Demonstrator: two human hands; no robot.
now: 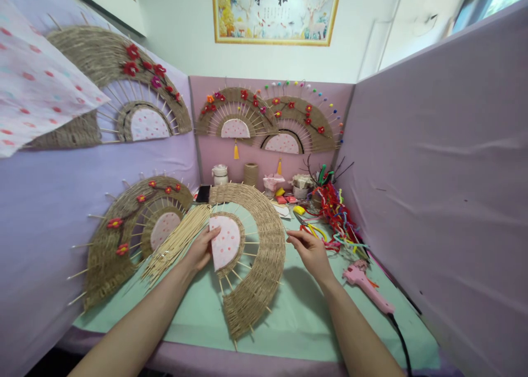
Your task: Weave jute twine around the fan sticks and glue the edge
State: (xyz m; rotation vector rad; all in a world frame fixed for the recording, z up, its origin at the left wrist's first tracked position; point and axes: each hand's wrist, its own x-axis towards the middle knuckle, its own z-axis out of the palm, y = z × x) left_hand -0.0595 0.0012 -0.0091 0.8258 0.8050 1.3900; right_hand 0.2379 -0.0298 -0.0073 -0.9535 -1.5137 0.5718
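Note:
A half-round woven twine fan (270, 239) is held up over the table, its straight side toward the left. Thin wooden sticks run out through its band, and a white half circle with pink dots (226, 244) fills its centre. My left hand (203, 249) grips the fan at this dotted centre, thumb on the front and the other fingers partly hidden behind. At the outer rim on the right, my right hand (308, 250) has thumb and forefinger pinched at the end of a stick. A bundle of thin sticks (179, 245) lies beside my left hand.
A pink glue gun (367, 289) with a black cord lies at right. Behind it are scissors (315, 231) and a heap of coloured pipe cleaners (336, 212). A twine roll (251, 174) and a white jar (220, 174) stand at the back. A flowered fan (111, 250) leans left.

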